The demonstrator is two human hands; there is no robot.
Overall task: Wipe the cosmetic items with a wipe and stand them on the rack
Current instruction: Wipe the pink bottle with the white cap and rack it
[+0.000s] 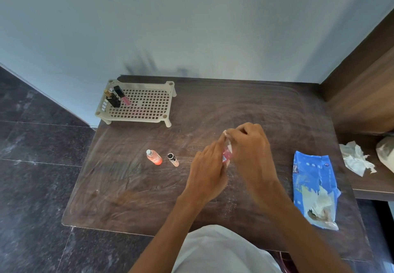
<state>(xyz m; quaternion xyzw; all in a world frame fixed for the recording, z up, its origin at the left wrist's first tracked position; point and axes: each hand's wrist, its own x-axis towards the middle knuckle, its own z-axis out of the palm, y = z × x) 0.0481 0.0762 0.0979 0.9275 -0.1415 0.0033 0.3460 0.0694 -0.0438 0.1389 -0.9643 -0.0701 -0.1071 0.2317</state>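
Over the middle of the brown table point(245, 106), my left hand point(207, 172) grips a small pink cosmetic bottle point(226, 155). My right hand point(250, 151) pinches a white wipe point(229, 143) against its top; both hands hide most of the bottle. A cream perforated rack point(147, 104) stands at the table's back left. On its left end stand a black bottle with a gold cap point(112, 98) and a pink lip gloss point(122, 95). An orange-pink bottle with a white cap point(154, 157) and a small tube with a black cap point(173, 159) stand on the table left of my hands.
A torn blue wipe packet point(313, 187) lies at the table's right side. Crumpled used wipes point(355, 158) lie on a lower wooden shelf to the right, beside a pale bag point(386, 151). A wall runs behind the table; dark tiled floor lies to the left.
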